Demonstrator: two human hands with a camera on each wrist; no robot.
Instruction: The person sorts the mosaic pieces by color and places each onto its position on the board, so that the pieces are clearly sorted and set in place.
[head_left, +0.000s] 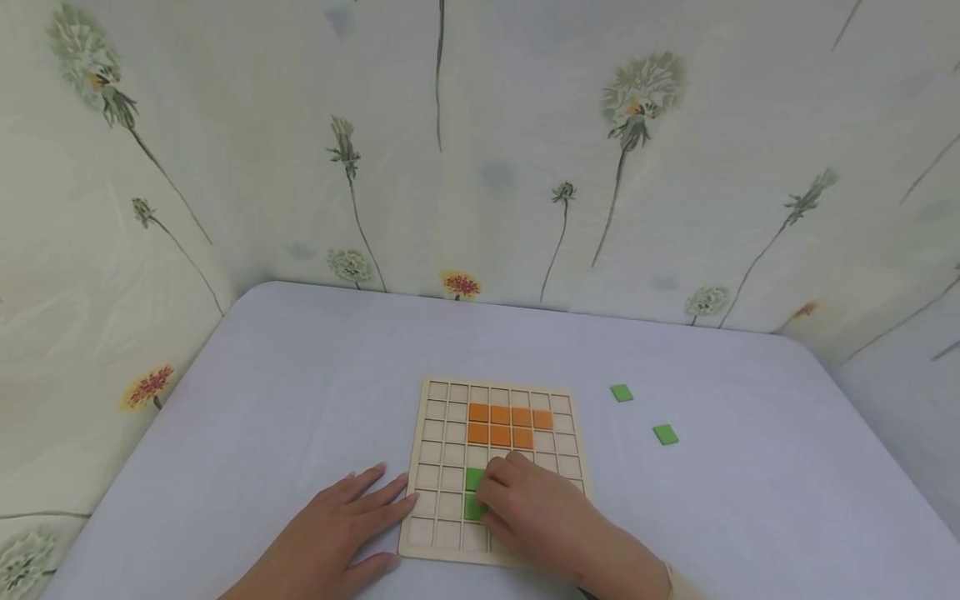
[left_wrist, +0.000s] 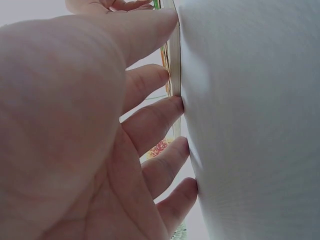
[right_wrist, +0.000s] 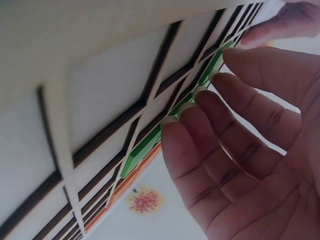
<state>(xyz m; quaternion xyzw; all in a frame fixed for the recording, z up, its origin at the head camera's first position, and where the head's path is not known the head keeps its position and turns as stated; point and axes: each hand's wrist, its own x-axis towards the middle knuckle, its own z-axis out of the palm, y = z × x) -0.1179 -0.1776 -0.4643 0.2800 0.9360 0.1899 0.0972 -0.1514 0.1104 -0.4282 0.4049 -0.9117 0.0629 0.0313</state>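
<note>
A square wooden grid board [head_left: 435, 552] lies on the table. Several orange tiles [head_left: 500, 435] fill cells in two of its upper rows. Lower down, green tiles [head_left: 475, 506] show at the left of my right hand [head_left: 540, 504], which covers the cells beneath it. In the right wrist view, its thumb and bent fingertips pinch a green tile [right_wrist: 215, 65] close against the grid. Another green tile [right_wrist: 140, 152] stands slightly proud by the outer fingertips. My left hand [head_left: 337, 525] rests with spread fingers, fingertips at the board's left edge.
Two loose green tiles [head_left: 622, 392] lie on the pale tablecloth [head_left: 337, 358] right of the board. Behind the table's far edge hangs a flower-printed cloth [head_left: 495, 225], which also runs along the left and right sides.
</note>
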